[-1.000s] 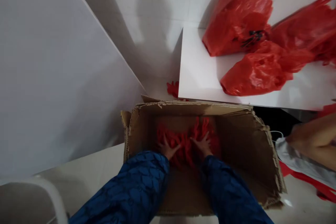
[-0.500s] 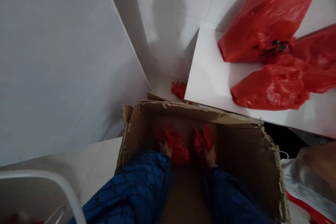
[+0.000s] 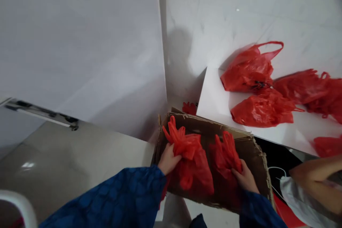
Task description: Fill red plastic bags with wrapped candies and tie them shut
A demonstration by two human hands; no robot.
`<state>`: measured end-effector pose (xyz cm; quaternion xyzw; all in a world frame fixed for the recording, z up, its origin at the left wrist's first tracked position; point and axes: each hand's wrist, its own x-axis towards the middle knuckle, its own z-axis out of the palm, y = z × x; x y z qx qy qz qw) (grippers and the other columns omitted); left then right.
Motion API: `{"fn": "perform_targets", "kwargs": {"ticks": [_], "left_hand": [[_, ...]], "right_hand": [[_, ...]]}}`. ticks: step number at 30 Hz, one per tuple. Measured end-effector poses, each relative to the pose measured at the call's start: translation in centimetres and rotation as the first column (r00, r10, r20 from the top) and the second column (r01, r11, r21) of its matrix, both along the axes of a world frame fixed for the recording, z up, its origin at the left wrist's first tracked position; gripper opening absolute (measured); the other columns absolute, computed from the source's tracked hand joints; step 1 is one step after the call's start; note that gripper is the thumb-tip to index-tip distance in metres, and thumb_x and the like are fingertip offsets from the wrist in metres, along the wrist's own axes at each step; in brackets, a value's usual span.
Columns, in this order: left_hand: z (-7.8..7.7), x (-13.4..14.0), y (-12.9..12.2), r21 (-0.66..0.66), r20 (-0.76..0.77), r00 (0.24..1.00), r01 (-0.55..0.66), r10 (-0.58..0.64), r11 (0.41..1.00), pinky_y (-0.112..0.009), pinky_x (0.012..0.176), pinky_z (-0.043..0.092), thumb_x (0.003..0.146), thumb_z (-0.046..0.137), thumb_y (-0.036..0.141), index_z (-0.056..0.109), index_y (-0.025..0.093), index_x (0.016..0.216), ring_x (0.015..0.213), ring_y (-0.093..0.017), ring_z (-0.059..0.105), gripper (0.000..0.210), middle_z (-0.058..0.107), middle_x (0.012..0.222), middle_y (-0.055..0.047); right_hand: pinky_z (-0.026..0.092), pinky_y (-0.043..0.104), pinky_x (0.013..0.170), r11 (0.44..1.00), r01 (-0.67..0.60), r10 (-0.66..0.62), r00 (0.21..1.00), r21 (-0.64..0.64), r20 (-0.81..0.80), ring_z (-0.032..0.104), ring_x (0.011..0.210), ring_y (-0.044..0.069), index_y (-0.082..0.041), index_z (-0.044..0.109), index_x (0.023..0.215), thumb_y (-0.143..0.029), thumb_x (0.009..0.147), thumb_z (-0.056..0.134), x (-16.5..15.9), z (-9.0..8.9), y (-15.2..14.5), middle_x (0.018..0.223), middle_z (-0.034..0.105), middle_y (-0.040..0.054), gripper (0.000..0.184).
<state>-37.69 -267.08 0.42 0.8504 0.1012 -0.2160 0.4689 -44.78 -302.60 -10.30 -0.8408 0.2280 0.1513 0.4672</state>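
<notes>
In the head view, my left hand (image 3: 169,159) is closed around the gathered neck of a red plastic bag (image 3: 196,165), whose loop handles stick up above my fingers. Another red plastic bag (image 3: 223,155) is gripped at its neck by my right hand (image 3: 246,177). Both bags hang at the opening of a worn cardboard box (image 3: 260,158) with ragged edges. What the bags contain does not show. Blue patterned sleeves cover both my forearms.
Several red plastic bags (image 3: 262,110) lie on a white surface (image 3: 212,92) to the right. Behind the box a red bag (image 3: 189,108) sits on the floor. A tall white panel (image 3: 107,50) stands at left. Another person's arm (image 3: 315,180) is at the lower right.
Both hands have risen from deep inside the box with the red bags in them. The view has shifted, so the box appears smaller and the other person's arm shows more.
</notes>
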Motion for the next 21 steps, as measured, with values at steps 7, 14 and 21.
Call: {"fn": "perform_targets", "kwargs": {"ticks": [7,14,21], "left_hand": [[12.5,-10.9,15.1,-0.073,0.203,0.975,-0.079,0.092,0.994,-0.037,0.108,0.040,0.074,0.064,0.015,0.069,0.021,0.115,0.119,-0.027,0.054,0.041,0.058,0.127,-0.008],[14.8,-23.4,36.5,0.100,0.230,0.899,-0.403,0.373,0.910,-0.041,0.100,0.045,0.078,0.058,0.023,0.069,0.020,0.107,0.109,-0.029,0.058,0.031,0.063,0.114,-0.009],[15.6,-28.6,53.4,0.154,0.296,0.839,-0.513,0.456,0.845,-0.041,0.100,0.046,0.069,0.055,0.017,0.069,0.019,0.098,0.107,-0.027,0.058,0.032,0.065,0.111,-0.008]], "right_hand": [[0.055,0.031,0.079,0.936,-0.221,0.174,0.967,0.273,0.188,0.069,0.095,0.027,-0.024,0.061,0.107,-0.044,0.070,0.068,-3.5,12.6,12.8,0.102,0.074,0.0042,0.043],[0.050,0.039,0.097,0.762,-0.428,0.390,0.902,0.486,0.182,0.064,0.113,0.033,-0.021,0.062,0.114,-0.042,0.062,0.074,-6.6,13.2,37.3,0.119,0.071,0.0106,0.057],[0.045,0.041,0.104,0.674,-0.549,0.522,0.827,0.494,0.208,0.060,0.118,0.031,-0.019,0.062,0.117,-0.031,0.065,0.063,-8.4,15.1,58.7,0.120,0.069,0.0097,0.053]]}}
